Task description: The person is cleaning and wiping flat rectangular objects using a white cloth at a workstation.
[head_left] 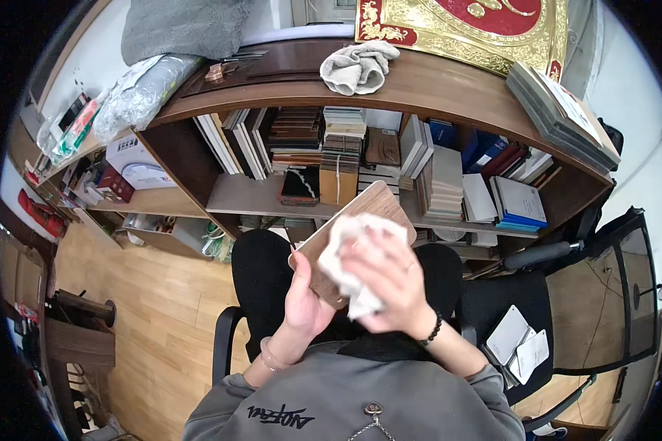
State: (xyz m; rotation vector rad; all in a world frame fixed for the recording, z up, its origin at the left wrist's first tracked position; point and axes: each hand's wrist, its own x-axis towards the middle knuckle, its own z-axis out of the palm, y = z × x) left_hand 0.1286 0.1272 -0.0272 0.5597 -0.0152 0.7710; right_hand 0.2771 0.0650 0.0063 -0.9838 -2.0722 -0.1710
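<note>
Cloth (349, 253), white and crumpled, pressed by right hand (390, 283) onto wood-grain board (368, 209).

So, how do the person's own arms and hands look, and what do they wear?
Grey sleeves are pushed up to the elbows, so both forearms are bare. The left hand has a thin pinkish bracelet at the wrist. The right hand has a black bead bracelet and a slim ring.

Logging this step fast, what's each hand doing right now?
Left hand: closed on the lower edge of the wooden board.
Right hand: pressing a white cloth onto the board.
</note>
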